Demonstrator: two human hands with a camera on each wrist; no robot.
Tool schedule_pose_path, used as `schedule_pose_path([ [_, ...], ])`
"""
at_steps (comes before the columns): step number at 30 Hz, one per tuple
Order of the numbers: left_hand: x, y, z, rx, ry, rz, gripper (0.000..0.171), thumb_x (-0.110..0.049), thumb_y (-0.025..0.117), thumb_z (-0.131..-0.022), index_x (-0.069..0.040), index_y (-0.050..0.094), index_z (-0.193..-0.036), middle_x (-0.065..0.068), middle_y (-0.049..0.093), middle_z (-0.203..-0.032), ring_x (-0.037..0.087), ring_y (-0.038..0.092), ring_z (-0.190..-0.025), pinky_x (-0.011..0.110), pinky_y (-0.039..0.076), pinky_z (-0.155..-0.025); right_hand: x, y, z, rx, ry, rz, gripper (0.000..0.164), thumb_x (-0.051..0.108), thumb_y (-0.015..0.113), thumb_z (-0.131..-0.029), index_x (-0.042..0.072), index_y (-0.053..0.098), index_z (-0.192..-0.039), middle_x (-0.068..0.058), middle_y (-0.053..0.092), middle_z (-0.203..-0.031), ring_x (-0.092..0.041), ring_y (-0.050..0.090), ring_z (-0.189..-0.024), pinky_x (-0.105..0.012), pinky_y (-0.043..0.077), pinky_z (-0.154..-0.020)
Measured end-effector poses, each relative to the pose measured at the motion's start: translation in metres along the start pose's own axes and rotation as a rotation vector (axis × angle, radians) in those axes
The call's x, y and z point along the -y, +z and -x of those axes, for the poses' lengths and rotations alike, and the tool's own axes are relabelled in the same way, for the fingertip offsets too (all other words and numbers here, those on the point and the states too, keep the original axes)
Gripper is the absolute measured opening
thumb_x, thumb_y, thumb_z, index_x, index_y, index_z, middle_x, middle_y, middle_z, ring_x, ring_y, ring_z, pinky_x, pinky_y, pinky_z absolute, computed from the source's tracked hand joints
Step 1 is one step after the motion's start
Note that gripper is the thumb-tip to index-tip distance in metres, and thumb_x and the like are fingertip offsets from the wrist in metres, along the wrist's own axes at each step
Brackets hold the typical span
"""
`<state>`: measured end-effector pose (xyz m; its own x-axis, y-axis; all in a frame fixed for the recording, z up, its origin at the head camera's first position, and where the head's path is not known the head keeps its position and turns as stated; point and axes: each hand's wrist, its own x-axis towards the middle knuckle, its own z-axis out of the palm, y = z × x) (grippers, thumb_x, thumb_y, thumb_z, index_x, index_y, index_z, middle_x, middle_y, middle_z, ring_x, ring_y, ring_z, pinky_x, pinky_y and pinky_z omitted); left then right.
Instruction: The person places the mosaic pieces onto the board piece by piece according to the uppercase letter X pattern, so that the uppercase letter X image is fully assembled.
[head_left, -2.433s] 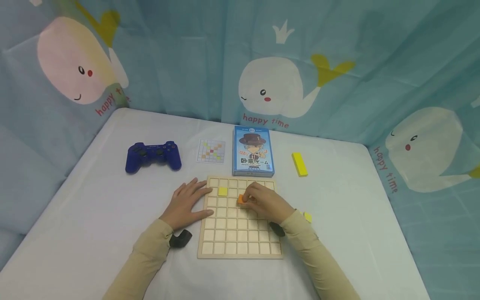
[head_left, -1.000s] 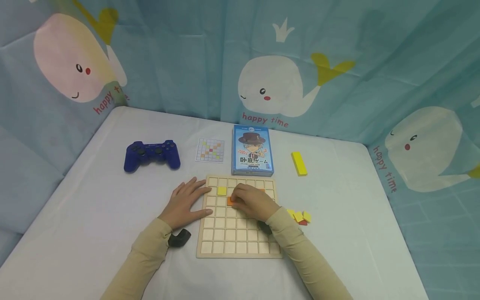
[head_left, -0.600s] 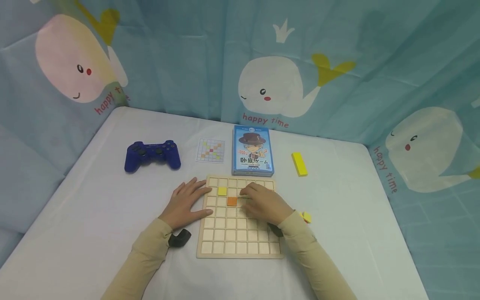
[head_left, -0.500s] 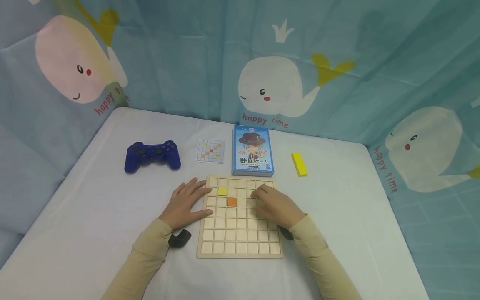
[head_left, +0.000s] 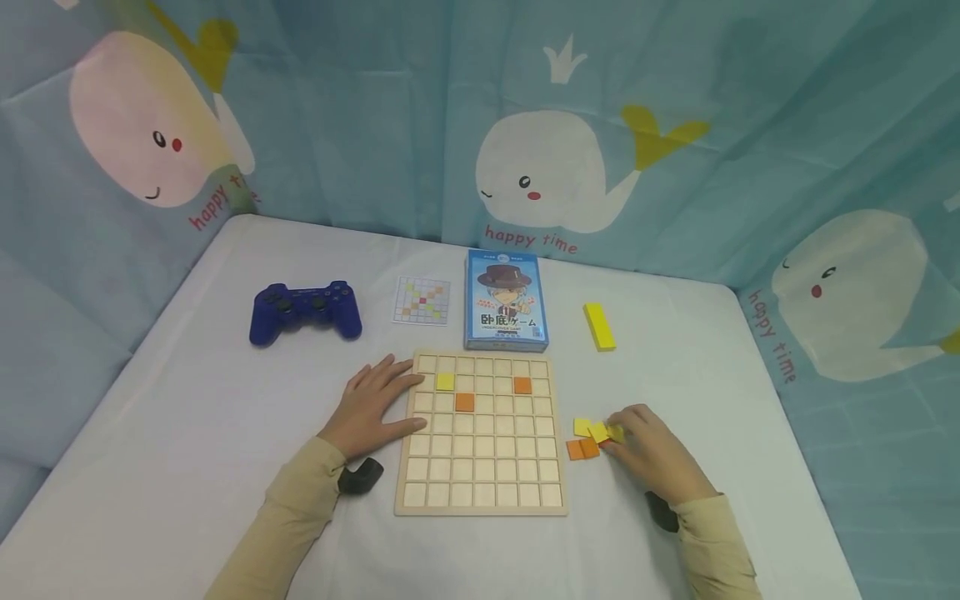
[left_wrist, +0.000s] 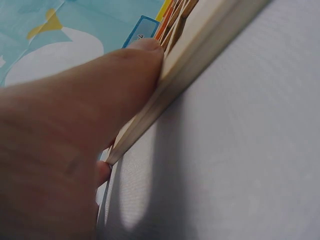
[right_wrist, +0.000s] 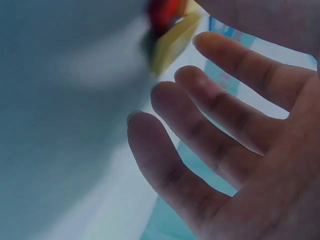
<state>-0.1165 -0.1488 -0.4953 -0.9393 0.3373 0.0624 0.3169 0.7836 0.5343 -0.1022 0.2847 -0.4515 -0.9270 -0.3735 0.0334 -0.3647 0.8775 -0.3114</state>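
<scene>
Your left hand [head_left: 375, 406] lies spread at the left edge of the grid board [head_left: 480, 511]; your right hand [head_left: 651, 450], relaxed and ungripping, is at the loose tiles [head_left: 582, 427], right of the board. Likely light, stiff, slightly slippery: pinch opposite edges.

Beige sleeves [head_left: 294, 510], black wristpieces [head_left: 362, 477], perhaps plastic

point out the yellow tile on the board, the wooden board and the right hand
Yellow tile on the board [head_left: 445, 382]: head view, middle of its top face.
Wooden board [head_left: 483, 447]: head view, a bare square near the middle.
Right hand [head_left: 651, 450]: head view, back of the hand.
</scene>
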Motion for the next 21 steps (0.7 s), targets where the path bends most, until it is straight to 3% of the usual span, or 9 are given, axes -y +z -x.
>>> schedule_pose_path([
  [10, 0.0, -0.002, -0.001, 0.004, -0.004, 0.004, 0.07, -0.057, 0.065, -0.083, -0.02, 0.049, -0.14, 0.005, 0.034, -0.153, 0.031, 0.016, -0.146, 0.053, 0.006, -0.119, -0.009, 0.002, 0.01, -0.017, 0.04, -0.052, 0.031, 0.012, 0.076, -0.081, 0.008, 0.062, -0.109, -0.005, 0.062, -0.11, -0.025, 0.061, -0.106, -0.045, 0.053, -0.089],
  [21, 0.0, -0.001, 0.0, 0.008, -0.004, 0.01, 0.069, -0.056, 0.065, -0.083, -0.02, 0.049, -0.14, 0.005, 0.035, -0.153, 0.031, 0.016, -0.146, 0.053, 0.006, -0.119, -0.011, 0.001, 0.014, -0.038, 0.037, -0.052, 0.023, 0.009, 0.077, -0.08, 0.013, 0.062, -0.097, 0.002, 0.064, -0.101, -0.017, 0.062, -0.097, -0.037, 0.055, -0.077],
])
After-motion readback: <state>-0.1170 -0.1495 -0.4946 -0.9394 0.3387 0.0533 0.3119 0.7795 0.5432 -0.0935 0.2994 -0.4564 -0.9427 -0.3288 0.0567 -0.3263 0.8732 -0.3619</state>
